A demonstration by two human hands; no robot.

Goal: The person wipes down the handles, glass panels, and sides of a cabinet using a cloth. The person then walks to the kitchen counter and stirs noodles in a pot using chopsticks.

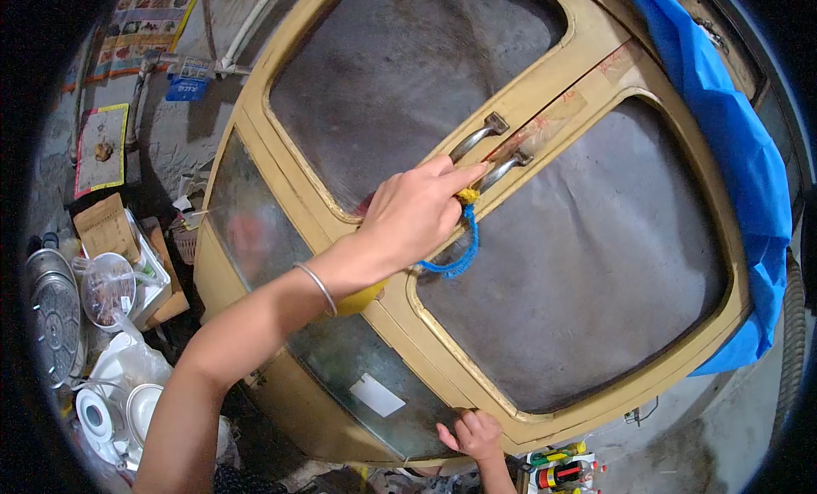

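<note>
A yellow-cream cabinet [396, 311] with two dark-panelled doors fills the middle of the head view, tilted in the picture. My left hand [413, 209], with a bracelet on its wrist, reaches across to the two metal door handles [508, 169]. Its fingers close around a blue and yellow cord [459, 260] beside the handles; the exact grip is partly hidden. The cord hangs in a loop under the fingers. Down at the cabinet's near edge, my right hand [477, 434] has its fingers curled on the frame, thumb out to the side.
Blue sheeting [740, 171] drapes along the cabinet's right side. Pots, a clear plastic tub [109, 291] and white kitchenware crowd the lower left. Bottles [566, 473] stand by the bottom edge. Pipes [247, 30] run along the wall at upper left.
</note>
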